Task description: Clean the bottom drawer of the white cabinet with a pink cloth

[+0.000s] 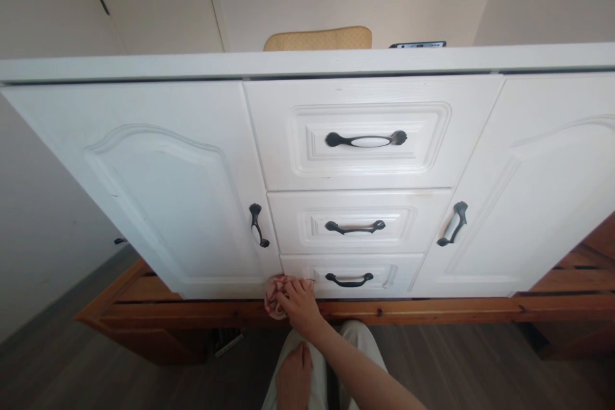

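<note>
My right hand (301, 305) presses a bunched pink-and-white cloth (273, 295) against the bottom left corner of the lowest drawer (398, 274) of a white cabinet (163, 179). The cloth sits where that drawer meets the left door, just above the wooden base. My left hand (293, 377) lies flat on my light-trousered leg (355, 339), holding nothing. The three stacked drawers each carry a dark handle with a white middle, such as the top handle (366, 139).
The cabinet stands on a reddish wooden base (432, 311) that juts out in front. Each of the two side doors has a dark handle (258, 225). On top lie a tan cushion (318, 38) and a dark flat device (417, 45). Grey floor (72, 365) lies below.
</note>
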A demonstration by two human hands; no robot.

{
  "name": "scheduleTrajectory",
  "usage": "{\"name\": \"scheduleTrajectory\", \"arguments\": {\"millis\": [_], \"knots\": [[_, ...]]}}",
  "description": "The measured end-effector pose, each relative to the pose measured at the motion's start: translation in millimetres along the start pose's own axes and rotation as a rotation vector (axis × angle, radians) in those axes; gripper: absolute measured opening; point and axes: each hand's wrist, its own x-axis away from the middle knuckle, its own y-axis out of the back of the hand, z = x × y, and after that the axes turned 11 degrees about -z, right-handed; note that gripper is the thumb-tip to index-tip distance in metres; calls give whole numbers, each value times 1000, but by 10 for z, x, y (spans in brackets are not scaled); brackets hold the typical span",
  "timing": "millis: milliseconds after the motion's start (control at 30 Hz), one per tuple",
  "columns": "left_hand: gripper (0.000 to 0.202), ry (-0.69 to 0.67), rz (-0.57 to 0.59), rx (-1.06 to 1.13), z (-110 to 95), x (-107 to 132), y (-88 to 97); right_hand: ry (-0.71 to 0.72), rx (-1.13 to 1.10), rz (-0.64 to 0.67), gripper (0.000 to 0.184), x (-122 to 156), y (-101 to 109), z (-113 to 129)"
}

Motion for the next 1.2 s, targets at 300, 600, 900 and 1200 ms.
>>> {"name": "scheduleTrajectory", "arguments": {"millis": [300,600,900,1200], "knots": [[58,14,-50,76,72,-11,-89,-103,195,33,40,1261,728,-926],[53,-45,-86,27,138,-54,-193,-415,196,23,39,1708,2288,-1971],[50,-48,-100,75,124,0,-129,-524,148,-399,14,728,2715,-1734],[44,-89,-159,275,2,131,-6,-1236,-244,-730,45,1391,2478,-720]]}}
